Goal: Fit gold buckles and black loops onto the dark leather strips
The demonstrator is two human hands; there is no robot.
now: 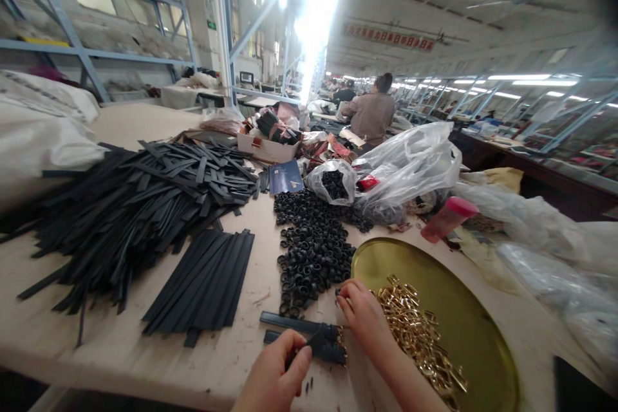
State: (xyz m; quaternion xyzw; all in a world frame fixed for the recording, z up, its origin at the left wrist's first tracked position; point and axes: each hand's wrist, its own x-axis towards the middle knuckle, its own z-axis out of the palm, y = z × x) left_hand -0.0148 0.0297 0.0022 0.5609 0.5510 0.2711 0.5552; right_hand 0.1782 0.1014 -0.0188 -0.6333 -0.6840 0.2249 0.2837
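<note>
My left hand (pixel 282 364), low in the middle of the head view, is closed on a black strap (pixel 313 340) whose end sticks out past the thumb. Under that end lie finished-looking black straps (pixel 299 322) with gold metal at their right ends. To the right, my right hand (pixel 364 317) pinches a small black loop (pixel 337 292), mostly hidden by the fingertips. Just beyond it spreads a heap of black loops (pixel 313 251). Gold buckles (pixel 415 328) lie piled in a gold oval tray (pixel 463 290), partly behind my right forearm.
A neat row of black straps (pixel 207 283) and a large loose strap pile (pixel 159 193) cover the left. Behind are a blue booklet (pixel 286 177), a bag of loops (pixel 333 183), a clear plastic bag (pixel 410 161) and a pink-lidded jar (pixel 447 219). A person (pixel 374 112) sits farther back.
</note>
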